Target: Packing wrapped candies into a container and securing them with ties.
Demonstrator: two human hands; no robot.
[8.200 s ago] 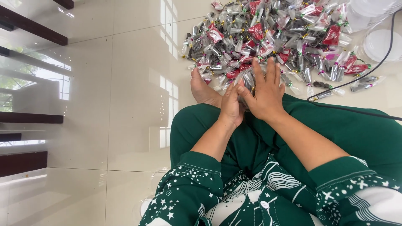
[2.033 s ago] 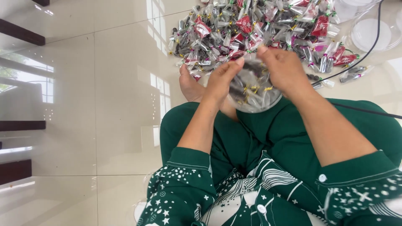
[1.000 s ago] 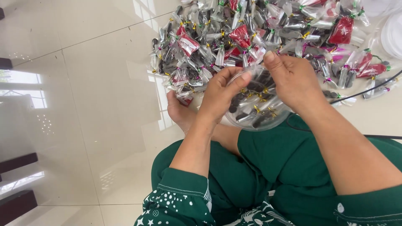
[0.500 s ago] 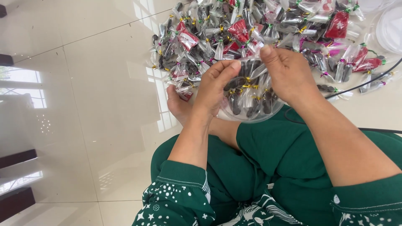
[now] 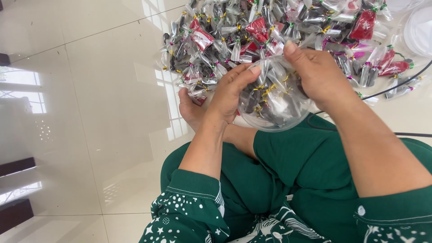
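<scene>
Clear plastic bag (image 5: 274,105), rounded and bulging, stuffed with small transparent sachets of dark contents tied with yellow twist ties, is the thing between both hands in the head view, held above the lap just in front of the crossed legs. Left hand (image 5: 231,92) grips the bag's left side, fingers curled over its upper edge and the thumb side pressed against the plastic. Right hand (image 5: 317,72) closes on the bag's top right, fingertips pinching the gathered plastic near the mouth, so both hands are shut on the same bag. Behind the bag, on the glossy cream tiled floor (image 5: 90,112), lies a wide heap of small clear sachets (image 5: 252,36), many with dark fillings and coloured ties in yellow, green and pink, a few with red contents. The heap reaches almost to the hands; the bag partly hides its near edge. A bare foot (image 5: 191,108) shows just left of the left wrist, touching the heap's near edge. A thin black cable (image 5: 396,87) runs across the floor at right, passing behind the right forearm. Dark green trousers (image 5: 288,171) cover the legs, and green sleeves with a white star pattern (image 5: 189,211) fill the bottom of the view.
</scene>
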